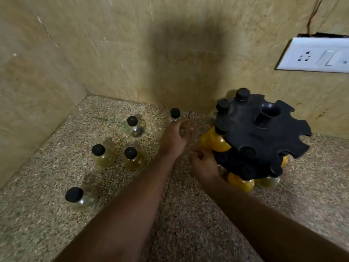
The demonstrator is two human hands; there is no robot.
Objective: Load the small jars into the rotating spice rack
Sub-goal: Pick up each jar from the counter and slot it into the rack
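The black two-tier rotating spice rack (260,133) stands on the counter at the right. It holds yellow-filled jars (215,140) under its top disc and more on the lower tier (240,183). Several small round glass jars with black caps stand loose on the left. One of them, the far jar (175,114), is just beyond my left hand (174,138), whose relaxed fingers reach toward it and hold nothing. My right hand (204,164) is at the rack's lower tier, its fingers curled on the rim. Other loose jars include a clear one (134,126) and a near one (81,197).
The speckled stone counter (188,214) ends in a corner of beige tiled walls at the back left. A white socket plate (313,54) with a hanging wire is on the right wall above the rack. Two pale yellow jars (103,156) (133,157) stand mid-left.
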